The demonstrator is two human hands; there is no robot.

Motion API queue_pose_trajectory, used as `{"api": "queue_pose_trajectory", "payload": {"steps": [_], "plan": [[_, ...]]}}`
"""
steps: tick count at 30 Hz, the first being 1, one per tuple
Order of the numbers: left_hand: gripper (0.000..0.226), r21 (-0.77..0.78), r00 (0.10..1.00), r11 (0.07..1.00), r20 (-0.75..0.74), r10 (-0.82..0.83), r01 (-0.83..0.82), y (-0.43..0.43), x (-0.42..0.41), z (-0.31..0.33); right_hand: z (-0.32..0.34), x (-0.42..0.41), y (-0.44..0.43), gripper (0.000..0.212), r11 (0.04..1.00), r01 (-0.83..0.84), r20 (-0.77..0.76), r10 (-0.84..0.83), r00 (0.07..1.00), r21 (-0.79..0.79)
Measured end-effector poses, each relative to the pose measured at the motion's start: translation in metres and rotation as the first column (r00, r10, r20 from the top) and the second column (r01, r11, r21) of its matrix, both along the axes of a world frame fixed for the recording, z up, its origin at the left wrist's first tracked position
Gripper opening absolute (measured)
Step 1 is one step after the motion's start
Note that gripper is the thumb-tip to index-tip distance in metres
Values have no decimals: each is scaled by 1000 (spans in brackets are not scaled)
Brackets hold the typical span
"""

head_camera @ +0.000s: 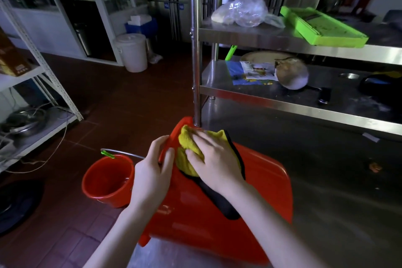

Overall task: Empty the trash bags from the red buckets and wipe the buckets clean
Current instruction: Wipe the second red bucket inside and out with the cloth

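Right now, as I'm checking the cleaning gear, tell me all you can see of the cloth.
The cloth is yellow and fluffy, like microfibre, with a black hem and a dark reverse side that trails down under the wrist. It lies bunched near the rim, on the wall of the red bucket, which lies on its side. The right hand presses it against the bucket with spread fingers. The left hand, gripping the rim, is close beside it.

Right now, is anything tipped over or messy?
One red bucket lies on its side on the steel table, held by the left hand for wiping. A small orange scrap also sits on the table.
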State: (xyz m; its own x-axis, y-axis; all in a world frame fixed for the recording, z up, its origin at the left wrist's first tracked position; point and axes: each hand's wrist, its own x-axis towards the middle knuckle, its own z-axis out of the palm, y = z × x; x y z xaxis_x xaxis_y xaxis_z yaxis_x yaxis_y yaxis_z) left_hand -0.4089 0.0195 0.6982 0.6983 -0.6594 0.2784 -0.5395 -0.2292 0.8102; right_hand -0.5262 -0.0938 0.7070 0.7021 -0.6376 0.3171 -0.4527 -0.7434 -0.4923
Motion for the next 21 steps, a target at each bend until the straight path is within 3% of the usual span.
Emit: {"api": "queue_pose_trajectory", "payload": {"steps": [3, 6, 8, 10, 13, 16, 18, 21], "plan": [[26, -27, 1000, 999, -20, 21, -21, 7, -2, -5, -12, -40, -25, 53, 988, 93, 1, -94, 996, 120], [27, -47, 999, 999, -37, 15, -16, 15, -5, -8, -21, -71, -84, 55, 855, 343, -211, -280, 936, 388], [28, -41, 998, 999, -53, 16, -18, 15, -7, -8, -23, -77, -115, 52, 764, 416, -322, -284, 903, 493], [27, -19, 997, 1000, -70, 17, -18, 11, -5, -5, -24, -62, -125, 49, 757, 393, -335, -242, 911, 522], [29, 20, 996, 1000, -93, -11, 13, 3, -1, 3, -13, -20, -98, 48, 870, 236, -204, -161, 966, 432], [42, 72, 987, 993, -139, -78, 88, -7, 7, 12, -5, -7, -44, 57, 979, 10, -84, 7, 996, 206], [59, 88, 967, 983, -215, -139, 161, -15, 16, 20, -7, -27, -17, 65, 990, -140, -93, 142, 986, 20], [77, 130, 951, 959, -217, -221, 252, -24, 29, 30, -20, -80, -3, 68, 954, -282, -194, 260, 946, -99]]}}
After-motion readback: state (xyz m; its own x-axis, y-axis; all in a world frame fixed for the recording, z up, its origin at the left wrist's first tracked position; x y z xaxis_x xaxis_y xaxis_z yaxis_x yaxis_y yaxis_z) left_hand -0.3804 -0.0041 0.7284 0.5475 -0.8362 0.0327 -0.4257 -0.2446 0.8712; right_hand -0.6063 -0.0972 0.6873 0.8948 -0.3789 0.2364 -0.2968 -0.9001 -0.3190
